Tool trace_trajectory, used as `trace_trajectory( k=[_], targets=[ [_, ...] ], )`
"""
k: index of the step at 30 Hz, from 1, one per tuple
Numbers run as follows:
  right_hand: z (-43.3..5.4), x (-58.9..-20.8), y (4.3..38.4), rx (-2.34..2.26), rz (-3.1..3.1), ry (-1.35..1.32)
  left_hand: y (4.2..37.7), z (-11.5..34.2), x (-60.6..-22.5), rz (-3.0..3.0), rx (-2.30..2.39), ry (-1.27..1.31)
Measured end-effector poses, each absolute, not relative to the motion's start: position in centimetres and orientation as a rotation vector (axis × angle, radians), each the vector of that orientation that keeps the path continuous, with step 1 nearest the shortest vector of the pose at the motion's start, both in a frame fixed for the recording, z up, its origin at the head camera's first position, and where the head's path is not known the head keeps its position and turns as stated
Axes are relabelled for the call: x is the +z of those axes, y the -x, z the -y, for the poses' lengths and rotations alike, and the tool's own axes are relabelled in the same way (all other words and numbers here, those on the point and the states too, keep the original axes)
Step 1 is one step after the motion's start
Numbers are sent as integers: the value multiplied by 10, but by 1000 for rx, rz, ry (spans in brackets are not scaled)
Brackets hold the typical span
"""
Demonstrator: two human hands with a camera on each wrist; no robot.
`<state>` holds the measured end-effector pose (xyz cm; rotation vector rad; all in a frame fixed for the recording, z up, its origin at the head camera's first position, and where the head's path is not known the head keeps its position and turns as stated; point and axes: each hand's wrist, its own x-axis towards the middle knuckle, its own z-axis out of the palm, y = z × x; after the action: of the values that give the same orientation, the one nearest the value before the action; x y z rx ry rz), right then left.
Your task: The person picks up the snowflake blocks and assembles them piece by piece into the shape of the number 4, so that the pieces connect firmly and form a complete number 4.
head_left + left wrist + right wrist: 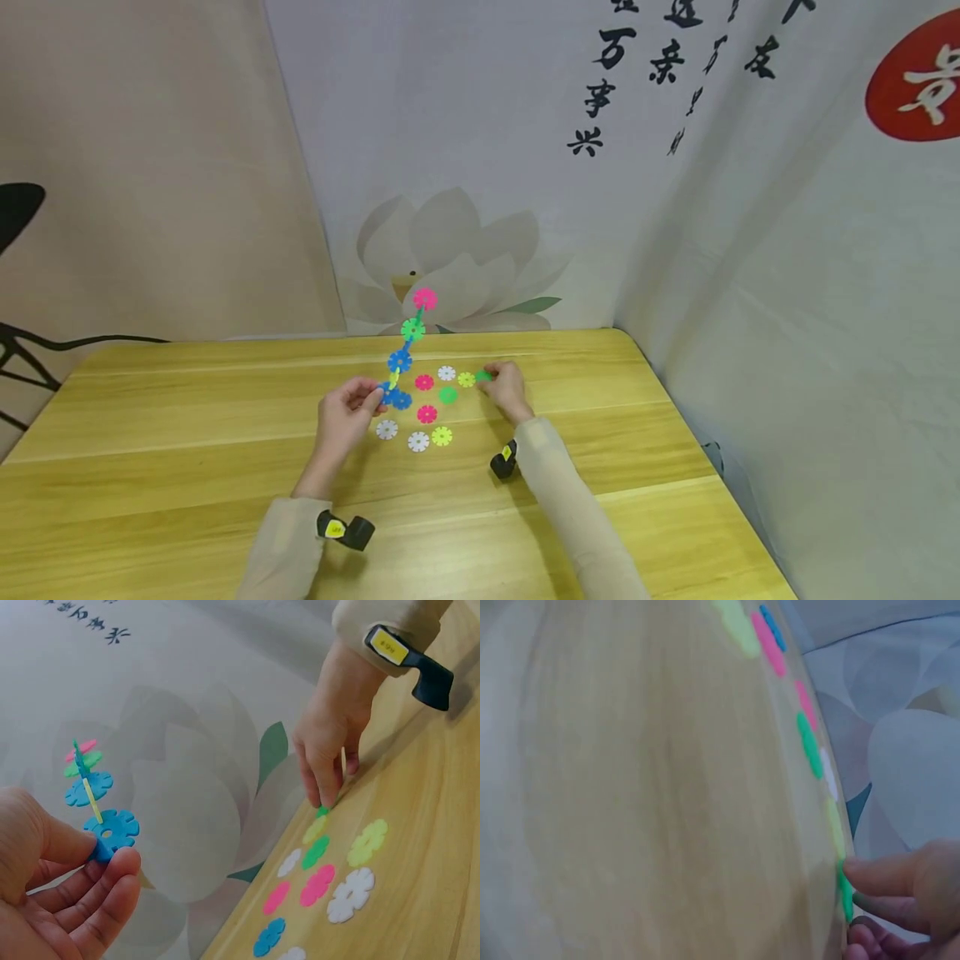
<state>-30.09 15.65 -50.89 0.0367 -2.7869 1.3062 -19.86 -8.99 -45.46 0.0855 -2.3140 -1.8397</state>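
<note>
My left hand [347, 421] pinches the lowest blue disc of a chain of slotted plastic flower discs [400, 361] between thumb and fingers. The chain stands up above the hand, with blue, yellow and green discs and a pink one at its top. In the left wrist view, the held blue disc [118, 831] shows its slots and centre hole. At the right end of the loose discs, my right hand [508, 390] has thumb and fingertips on a green disc [483, 376] at the tabletop. The fingers partly cover that disc in the right wrist view [844, 889].
Loose slotted discs lie on the wooden table [187, 417] between the hands: a blue disc [402, 400], pink discs [427, 414], a green disc [448, 395], yellow discs [442, 436] and white discs [418, 442]. A printed cloth [465, 167] hangs behind the table's far edge.
</note>
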Motion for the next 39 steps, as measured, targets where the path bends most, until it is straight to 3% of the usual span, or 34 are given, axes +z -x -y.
trace_trajectory(
  k=[15,27,39],
  targets=[
    [-165,-503,316,1348,2938,121,203,92,-453,2268,-1914,-124],
    [-166,-510,299,1564,2608,-39,207,94,-457,2233,-2030,-130],
    [-139,-491,269,1834,2440,-251,210,93,-458,2211,-2052,-100]
  ],
)
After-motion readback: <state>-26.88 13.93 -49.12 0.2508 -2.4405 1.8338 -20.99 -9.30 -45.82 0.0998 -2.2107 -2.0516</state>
